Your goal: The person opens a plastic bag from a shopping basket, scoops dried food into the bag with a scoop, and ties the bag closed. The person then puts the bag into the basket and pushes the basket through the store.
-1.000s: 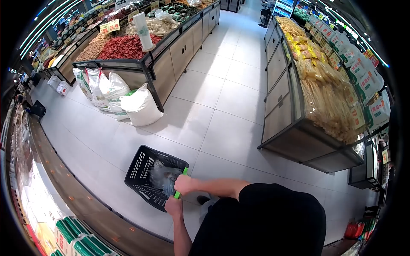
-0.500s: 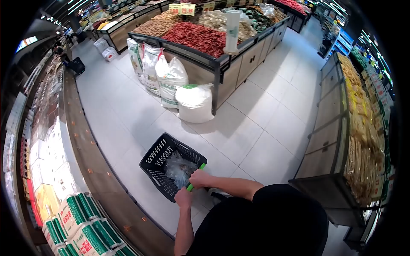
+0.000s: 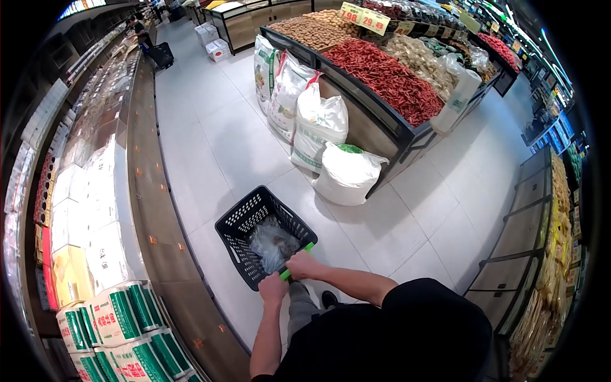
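Note:
A black shopping basket (image 3: 237, 249) with holes in its walls is in front of me, low over the tiled floor. Both hands grip its green handle (image 3: 310, 246) at the near side. My left hand (image 3: 273, 288) is closed around the lower left end of the handle. Further right along the same bar, my right hand (image 3: 303, 264) is wrapped round it. Inside the basket lies a clear plastic bag (image 3: 270, 244); its contents are hard to make out. Part of my leg and a dark shoe (image 3: 329, 299) show below the handle.
Several white sacks (image 3: 351, 173) stand against a display bin of dried red chillies (image 3: 382, 79) ahead. To my left runs a long shelf with green-and-white packs (image 3: 121, 316). Wooden cabinets (image 3: 506, 280) line the right. A person (image 3: 137, 32) stands far left beside a dark cart (image 3: 161, 56).
My view has turned left and come nearer the sacks, which now appear further right in the picture. Both hands keep hold of the basket handle.

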The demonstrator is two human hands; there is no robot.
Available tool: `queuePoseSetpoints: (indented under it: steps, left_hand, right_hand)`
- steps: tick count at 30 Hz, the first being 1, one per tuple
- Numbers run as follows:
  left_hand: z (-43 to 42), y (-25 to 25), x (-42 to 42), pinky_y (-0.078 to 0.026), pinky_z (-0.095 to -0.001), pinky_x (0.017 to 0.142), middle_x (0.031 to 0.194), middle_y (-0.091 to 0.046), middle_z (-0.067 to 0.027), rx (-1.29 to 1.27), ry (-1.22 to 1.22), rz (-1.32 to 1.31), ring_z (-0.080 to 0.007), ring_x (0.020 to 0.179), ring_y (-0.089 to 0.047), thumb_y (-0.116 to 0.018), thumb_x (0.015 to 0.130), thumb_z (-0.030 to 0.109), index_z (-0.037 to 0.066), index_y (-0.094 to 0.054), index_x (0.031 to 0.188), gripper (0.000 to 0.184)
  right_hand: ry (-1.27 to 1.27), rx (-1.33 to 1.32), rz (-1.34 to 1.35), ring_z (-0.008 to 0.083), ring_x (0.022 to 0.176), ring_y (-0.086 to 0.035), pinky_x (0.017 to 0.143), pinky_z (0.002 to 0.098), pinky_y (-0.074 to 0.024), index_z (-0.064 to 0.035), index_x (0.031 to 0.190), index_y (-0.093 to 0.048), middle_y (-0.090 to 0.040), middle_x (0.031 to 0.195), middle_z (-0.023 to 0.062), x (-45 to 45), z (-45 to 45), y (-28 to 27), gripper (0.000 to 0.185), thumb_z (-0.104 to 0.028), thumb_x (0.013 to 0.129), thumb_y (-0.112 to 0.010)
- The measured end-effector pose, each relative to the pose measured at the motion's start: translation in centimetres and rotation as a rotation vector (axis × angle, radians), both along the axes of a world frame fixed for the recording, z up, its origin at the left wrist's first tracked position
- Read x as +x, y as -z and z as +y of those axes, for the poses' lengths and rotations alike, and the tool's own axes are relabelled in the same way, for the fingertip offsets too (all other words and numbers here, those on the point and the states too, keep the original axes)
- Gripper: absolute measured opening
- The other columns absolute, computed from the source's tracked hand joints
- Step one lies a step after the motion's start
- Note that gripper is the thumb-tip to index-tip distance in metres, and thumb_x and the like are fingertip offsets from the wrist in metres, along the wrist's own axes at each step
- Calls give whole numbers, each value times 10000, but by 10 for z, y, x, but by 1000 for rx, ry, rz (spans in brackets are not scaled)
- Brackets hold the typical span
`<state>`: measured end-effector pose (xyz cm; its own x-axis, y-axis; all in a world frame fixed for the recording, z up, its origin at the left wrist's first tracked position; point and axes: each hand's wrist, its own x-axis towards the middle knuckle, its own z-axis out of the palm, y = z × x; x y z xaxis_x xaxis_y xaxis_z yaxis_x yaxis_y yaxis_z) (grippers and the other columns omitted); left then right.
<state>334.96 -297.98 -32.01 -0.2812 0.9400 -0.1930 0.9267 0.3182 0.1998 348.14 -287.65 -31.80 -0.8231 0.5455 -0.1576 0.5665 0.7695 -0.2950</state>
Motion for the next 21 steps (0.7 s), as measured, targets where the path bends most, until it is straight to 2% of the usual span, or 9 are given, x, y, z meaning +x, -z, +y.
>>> queuePoseSetpoints:
  steps: [2, 6, 9, 21]
  left_hand:
    - [34, 6, -27, -527, -459, 623, 705, -672, -159, 1, -1, -4, -356, 667, -669, -640, 716, 297, 90, -672, 752, 212]
    - [100, -2, -81, -528, -453, 620, 713, -678, -148, -19, 5, -2, -339, 670, -676, -667, 722, 376, 94, -674, 755, 284]
    - [146, -7, -123, -522, -445, 613, 702, -666, -165, -12, 59, -12, -342, 676, -666, -642, 727, 303, 67, -677, 733, 238]
    - [327, -10, -251, -521, -444, 606, 718, -671, -155, -5, 60, -65, -327, 677, -672, -642, 719, 294, 89, -686, 776, 217]
  right_hand:
    - [0, -6, -20, 315, 627, -675, 579, 422, -532, -82, 644, -688, -670, 664, 147, -25, 29, -1, 158, -232, 609, -654]
    - [-5, -11, -3, 315, 621, -674, 571, 425, -532, -91, 645, -683, -667, 656, 144, -75, 98, -12, 151, -233, 613, -646]
    - [9, -29, -16, 312, 626, -676, 571, 424, -533, -84, 646, -682, -665, 653, 144, -116, 139, -16, 156, -233, 614, -645]
    - [13, -53, -46, 321, 615, -668, 582, 431, -527, -76, 659, -676, -658, 648, 153, -243, 320, -12, 171, -241, 659, -632]
